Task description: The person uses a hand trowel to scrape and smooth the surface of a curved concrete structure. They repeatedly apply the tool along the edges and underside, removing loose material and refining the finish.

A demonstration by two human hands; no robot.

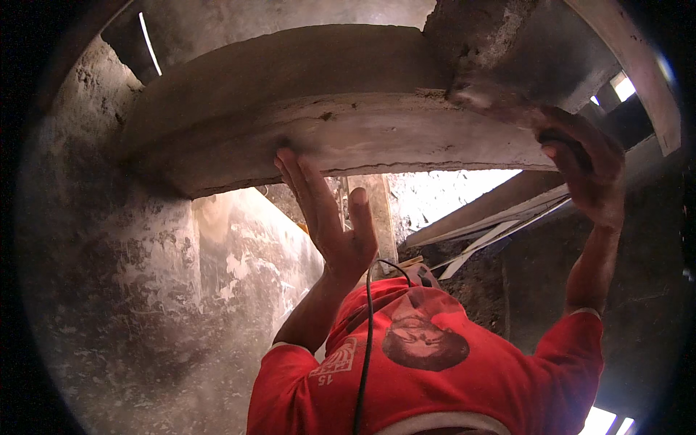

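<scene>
A grey plastered concrete beam [348,134] spans the space above me, with a rough, ragged lower edge. My left hand [330,217] is raised to it, fingers stretched out and thumb apart. Its fingertips touch or nearly touch the beam's face, left of the middle, and nothing is in it. Toward the beam's right end, my right hand [598,163] is raised with its fingers bent and its thumb tucked in. A dark shape shows between thumb and fingers. Motion blur beside the fingers hides what that hand holds, if anything.
At left rises a patchy, stained plaster wall [167,290]. A concrete block or post [500,54] meets the beam at upper right. Wooden boards [486,210] slant below the beam near a bright opening [449,192]. A black cable [368,326] hangs over my red shirt.
</scene>
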